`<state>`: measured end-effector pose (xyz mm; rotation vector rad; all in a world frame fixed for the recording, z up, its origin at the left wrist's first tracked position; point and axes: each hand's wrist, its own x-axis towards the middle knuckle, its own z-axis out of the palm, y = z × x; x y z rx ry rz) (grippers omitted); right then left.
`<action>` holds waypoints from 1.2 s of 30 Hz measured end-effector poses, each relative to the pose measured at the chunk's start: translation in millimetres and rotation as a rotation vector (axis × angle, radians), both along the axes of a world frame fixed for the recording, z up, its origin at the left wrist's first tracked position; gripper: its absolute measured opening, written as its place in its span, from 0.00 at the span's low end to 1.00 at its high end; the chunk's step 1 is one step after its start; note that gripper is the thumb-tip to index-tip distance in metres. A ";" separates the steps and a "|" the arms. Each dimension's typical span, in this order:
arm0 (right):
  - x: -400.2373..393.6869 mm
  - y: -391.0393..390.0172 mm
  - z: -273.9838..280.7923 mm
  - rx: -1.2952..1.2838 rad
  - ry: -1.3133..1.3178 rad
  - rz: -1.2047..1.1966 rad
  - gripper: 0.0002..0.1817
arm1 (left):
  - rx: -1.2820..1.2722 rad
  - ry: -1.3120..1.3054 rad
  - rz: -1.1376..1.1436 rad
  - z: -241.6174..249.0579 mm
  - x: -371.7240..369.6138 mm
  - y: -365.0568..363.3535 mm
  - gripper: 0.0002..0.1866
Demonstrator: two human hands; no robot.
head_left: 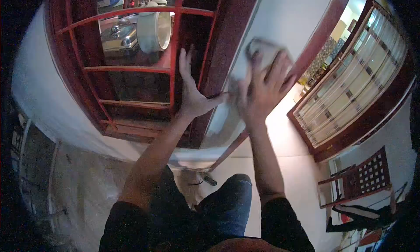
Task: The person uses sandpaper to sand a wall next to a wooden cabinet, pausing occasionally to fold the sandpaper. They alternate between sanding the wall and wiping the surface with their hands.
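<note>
My left hand [194, 99] is raised before the red-framed glass cabinet or window [127, 69], its fingers pointing up and the thumb stretched out to the right. Nothing shows in its grasp. To the right, my right hand [261, 92] is held up in front of the white wall panel [302, 18], fingers apart and somewhat blurred. A dark curved outline [262, 41] shows at its fingertips, too smeared to name. Behind the red bars are a pale pot [148, 32] and a shiny lidded metal dish [118, 37].
A doorway with a lit floor opens at the right, beside a wooden door with a checked curtain [350, 83]. A wooden chair with a lattice back [372, 175] stands at the lower right. A small dark object [210, 180] lies on the floor by my knees.
</note>
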<state>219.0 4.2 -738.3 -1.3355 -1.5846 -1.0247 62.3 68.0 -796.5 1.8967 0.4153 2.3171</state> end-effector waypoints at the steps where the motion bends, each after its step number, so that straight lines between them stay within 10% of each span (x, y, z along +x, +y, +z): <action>1: -0.4 0.9 -25.8 -0.018 -0.012 0.004 0.35 | -0.142 0.048 -0.034 -3.6 -3.2 -0.1 0.70; 5: 8.3 -8.9 -89.7 -0.125 -0.076 0.045 0.38 | -0.506 0.150 -0.249 -10.9 -8.8 -4.1 0.63; 15: 4.3 -6.6 55.9 0.104 0.011 0.062 0.35 | -0.632 0.039 -0.222 -52.4 1.3 7.9 0.53; 23: 16.0 -36.7 -116.1 -0.222 -0.098 -0.067 0.38 | -0.541 -0.008 -0.197 -46.3 7.9 5.7 0.52; 30: 15.5 -22.8 73.0 0.168 0.041 0.033 0.34 | -0.643 -0.051 -0.322 -16.0 12.7 -28.8 0.50; 36: 10.1 -40.9 -52.1 -0.122 0.092 0.038 0.37 | -0.657 -0.051 -0.268 -14.5 21.6 -38.9 0.50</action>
